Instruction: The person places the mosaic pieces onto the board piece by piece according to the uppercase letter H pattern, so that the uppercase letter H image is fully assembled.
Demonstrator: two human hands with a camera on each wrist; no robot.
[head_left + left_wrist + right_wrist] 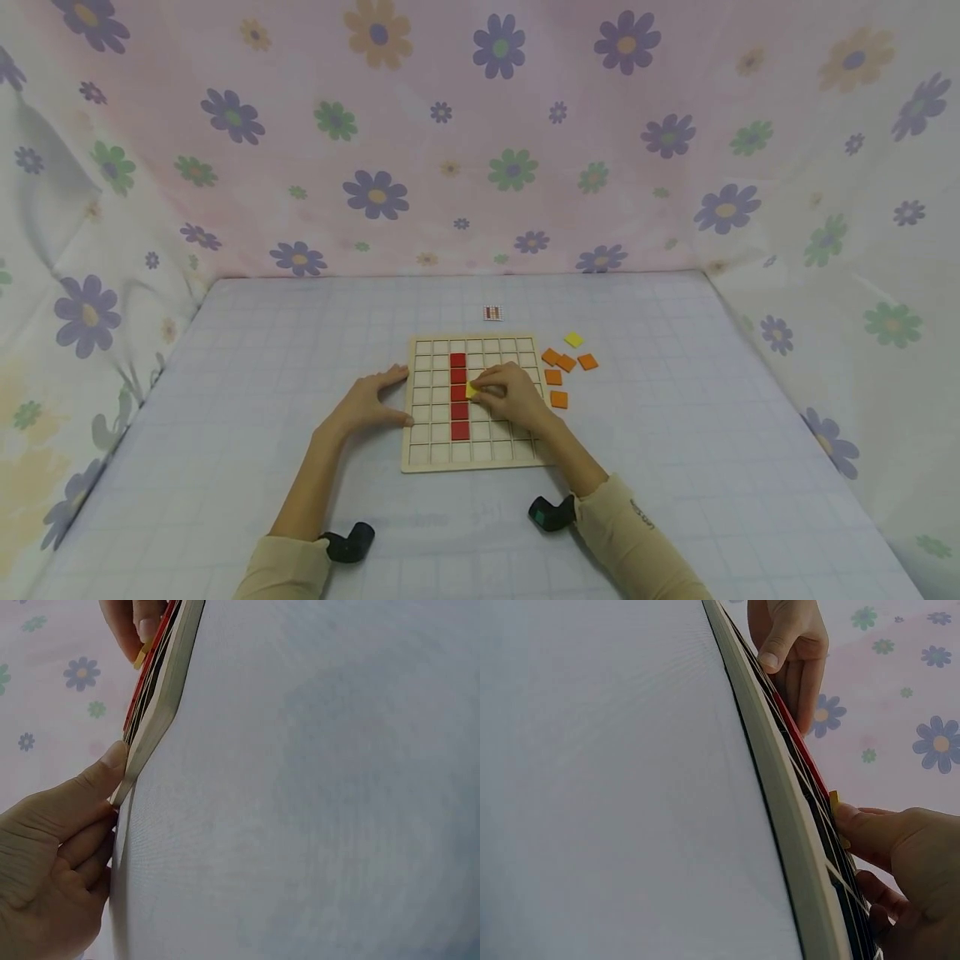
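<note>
A square wooden grid board (441,452) lies on the table. Several red tiles (460,411) fill cells in one column, a little left of its middle. My right hand (517,398) pinches a yellow tile (470,391) between thumb and fingers, just right of the middle red tile. In the right wrist view, that yellow tile (835,801) stands tilted at the board's surface; whether it touches a cell I cannot tell. At the board's left edge, my left hand (363,404) rests with thumb and fingers spread apart, touching the frame.
Several orange tiles (558,399) lie loose to the right of the board, two overlapping. Another yellow tile (573,340) is behind them. A small printed card (492,313) lies beyond the board's far edge. Flowered cloth (450,125) hangs at the back and sides.
</note>
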